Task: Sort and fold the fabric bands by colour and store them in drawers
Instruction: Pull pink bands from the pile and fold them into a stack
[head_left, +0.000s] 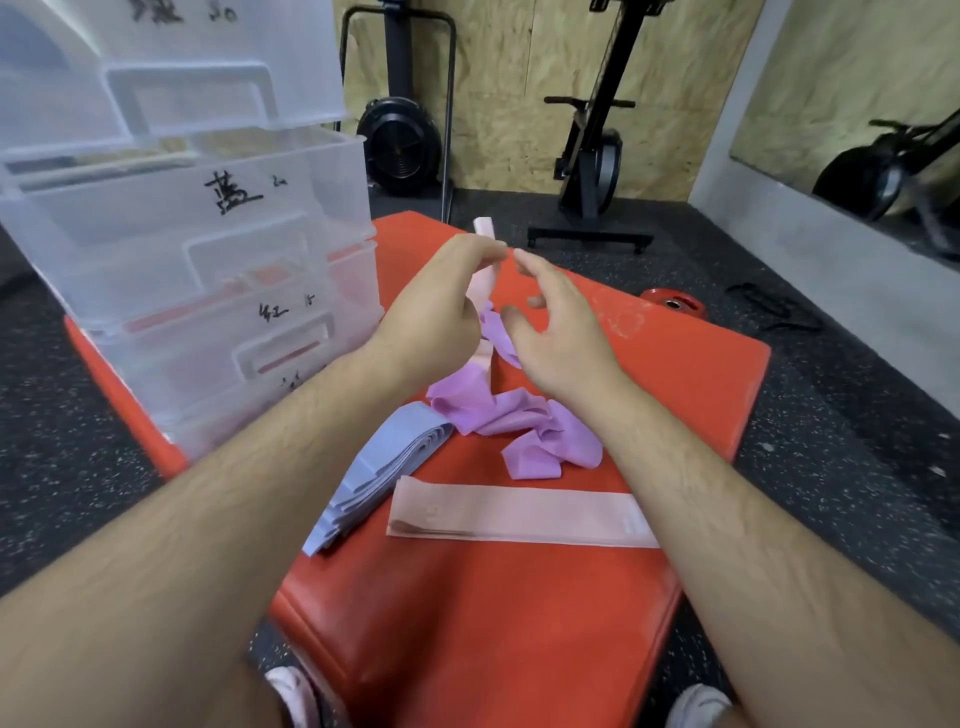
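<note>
One floppy, light-looking pink band (483, 275) hangs pinched in the left hand (436, 306), right hand (556, 332) loose-fingered and empty; I'd grab its ends.

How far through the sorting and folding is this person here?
Done: a blue stack lies folded and a flat pink band lies on the red mat. In hand: the left hand pinches a raised pink band, the right hand open beside it. Left: the purple bands lie crumpled, and all these still need storing in the drawers.
</note>
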